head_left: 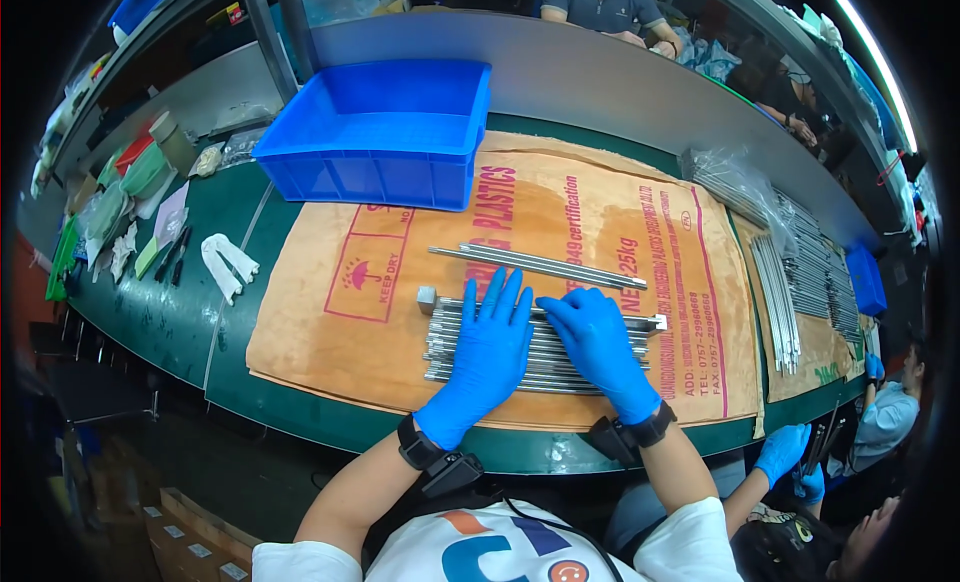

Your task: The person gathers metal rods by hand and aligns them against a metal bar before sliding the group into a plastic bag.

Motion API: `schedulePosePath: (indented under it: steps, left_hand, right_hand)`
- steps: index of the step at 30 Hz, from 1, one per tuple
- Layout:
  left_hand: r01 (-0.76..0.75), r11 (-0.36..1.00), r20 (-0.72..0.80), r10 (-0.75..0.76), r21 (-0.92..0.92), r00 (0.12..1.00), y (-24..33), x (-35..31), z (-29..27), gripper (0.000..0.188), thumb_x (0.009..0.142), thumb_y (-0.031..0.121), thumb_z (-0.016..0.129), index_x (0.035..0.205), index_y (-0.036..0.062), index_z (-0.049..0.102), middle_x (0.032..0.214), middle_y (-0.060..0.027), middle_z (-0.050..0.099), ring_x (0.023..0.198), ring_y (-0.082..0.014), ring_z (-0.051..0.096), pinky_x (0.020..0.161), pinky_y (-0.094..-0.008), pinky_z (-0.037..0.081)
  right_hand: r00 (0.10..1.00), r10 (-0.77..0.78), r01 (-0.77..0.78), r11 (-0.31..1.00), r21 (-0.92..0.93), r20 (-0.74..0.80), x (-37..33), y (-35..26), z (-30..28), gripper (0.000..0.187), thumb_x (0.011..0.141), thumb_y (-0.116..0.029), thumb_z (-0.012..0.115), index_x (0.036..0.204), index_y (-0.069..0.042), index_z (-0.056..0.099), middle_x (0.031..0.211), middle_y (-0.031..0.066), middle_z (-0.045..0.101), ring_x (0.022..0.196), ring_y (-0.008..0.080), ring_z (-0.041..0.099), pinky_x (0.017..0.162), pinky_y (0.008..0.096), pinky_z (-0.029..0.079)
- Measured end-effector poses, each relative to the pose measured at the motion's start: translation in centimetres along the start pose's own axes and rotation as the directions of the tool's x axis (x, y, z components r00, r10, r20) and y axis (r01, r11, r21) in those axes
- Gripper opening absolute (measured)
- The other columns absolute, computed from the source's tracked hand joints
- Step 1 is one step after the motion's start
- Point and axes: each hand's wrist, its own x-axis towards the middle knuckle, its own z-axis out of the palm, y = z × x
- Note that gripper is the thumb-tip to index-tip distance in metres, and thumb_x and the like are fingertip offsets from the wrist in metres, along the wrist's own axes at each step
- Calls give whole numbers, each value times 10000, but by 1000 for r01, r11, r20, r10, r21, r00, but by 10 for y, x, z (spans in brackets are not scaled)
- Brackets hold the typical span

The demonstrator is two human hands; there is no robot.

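**Metal rods (545,367) laid in a row on brown paper (285,327), on the wearer's side of the blue bin (370,180)**

The rods lie side by side, nearer the wearer than the bin and to its right, with a small metal block (427,300) at their far left corner. A few loose rods (540,264) lie between them and the bin.

The left hand (490,337), in a blue glove, rests palm down over the rods, fingers straight and slightly spread, gripping nothing. The right hand (598,347), likewise gloved, is over the rods farther right of the bin, its fingers partly bent; whether they have hold of a rod cannot be told.

The paper, printed in red, runs under the bin and covers much of a green table (165,297). Left of the bin are a forked white piece (222,257), dark-handled tools (178,257) and plastic bags (105,207). Well to its right lie more rods (805,252) and a smaller blue container (866,280).

Behind the bin stands a grey panel (600,72), with a seated person (600,10) beyond. Far to its right, on the wearer's side, a co-worker's gloved hand (783,452) shows near dark rods.
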Motion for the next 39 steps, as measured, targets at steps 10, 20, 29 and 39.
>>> schedulePosePath:
  steps: [10,20,29,39]
  left_hand:
    - [6,999,27,-5,-40,1000,1,1,6,428,947,203,508,1304,-32,513,1449,-210,391,1393,-355,299,1146,-590,126]
    - [8,995,-78,-16,-101,997,-1,-1,3,340,893,187,608,1183,11,587,1295,-153,537,1236,-314,465,1079,-533,259]
    - [9,987,-107,-27,-159,994,-1,-2,6,222,847,176,661,1029,51,641,1199,-106,592,1069,-297,547,919,-470,378]
    - [38,981,-108,-59,-191,992,0,-3,4,222,835,149,676,1028,47,636,1203,-107,597,1084,-309,542,942,-444,374]
  right_hand:
    - [997,63,-64,998,22,32,-5,1,5,253,836,-117,655,1088,-110,678,849,84,597,799,266,575,702,400,455]
    - [999,7,-8,1000,29,38,-5,-8,2,242,822,-105,668,1062,-83,683,965,102,628,877,294,592,752,393,481]
    - [998,-61,62,998,31,-29,29,29,11,185,807,-136,664,974,-57,665,911,102,625,852,311,605,693,414,490]
    - [962,120,-36,947,-320,245,41,43,20,93,804,-145,641,860,-71,643,845,128,610,820,305,619,671,429,476]
